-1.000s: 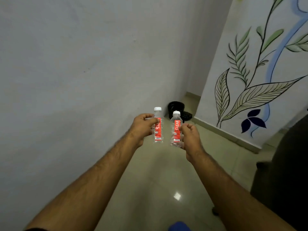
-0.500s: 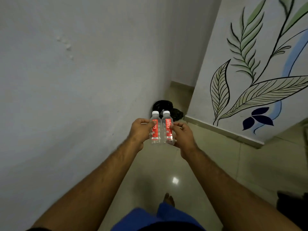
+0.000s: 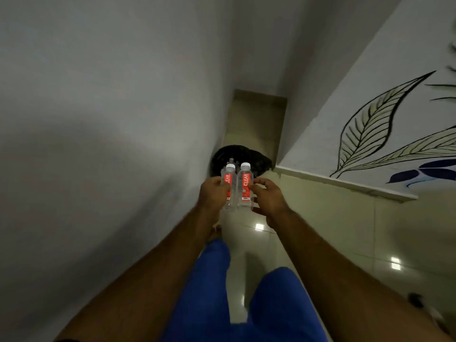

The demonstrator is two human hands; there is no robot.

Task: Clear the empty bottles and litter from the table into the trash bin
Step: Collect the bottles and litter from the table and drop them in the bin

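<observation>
Two small clear bottles with red labels and white caps stand upright side by side in front of me. My left hand [image 3: 212,193] grips the left bottle [image 3: 229,185]. The right bottle [image 3: 244,185] is held by my right hand [image 3: 267,196]. The two bottles touch or nearly touch. Just beyond them, on the floor in the corner, sits a black-lined trash bin [image 3: 240,156]; a bottle top shows inside it, and the bottles in my hands hide part of its opening.
A plain grey wall [image 3: 111,119] runs close along the left. A white wall with a painted leaf mural [image 3: 370,124] stands at the right, above a skirting ledge. Glossy pale floor tiles [image 3: 333,230] lie below. My blue trouser legs [image 3: 246,292] fill the bottom.
I have walked closer to the corner; the bin is larger and nearer. The two bottles, apart a second ago, are held together. My legs have come into view.
</observation>
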